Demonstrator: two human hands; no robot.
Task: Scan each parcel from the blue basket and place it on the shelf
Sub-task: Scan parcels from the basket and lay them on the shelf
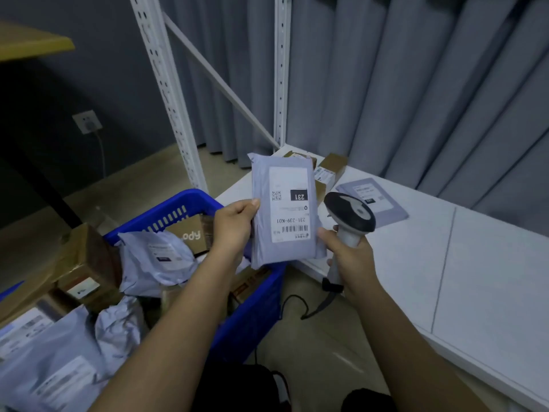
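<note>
**One parcel up for scan, scanner aimed off the label**

One grey mailer parcel point(285, 209) is being held upright above the blue basket point(249, 316), at its far right corner, label facing the camera. The left hand point(233, 230) is pinching its left edge, thumb in front, other fingers hidden behind. The right hand point(350, 257) is gripping the scanner point(350, 217) handle, fingers curled round it; the thumb is sitting at the parcel's lower right corner.

Risks:
- Scanner head is sitting right of the barcode and seems to be pointing elsewhere, so a misread or no read looks likely.
- One-edge pinch on a floppy mailer: it could sag or slip back into the basket.
- The scanner's cable point(297, 307) is hanging beside the basket and could snag.
- Shelf point(445, 263), right of the basket, is already holding a flat mailer point(374, 200) and boxes point(329, 171); stray scan risk.
</note>
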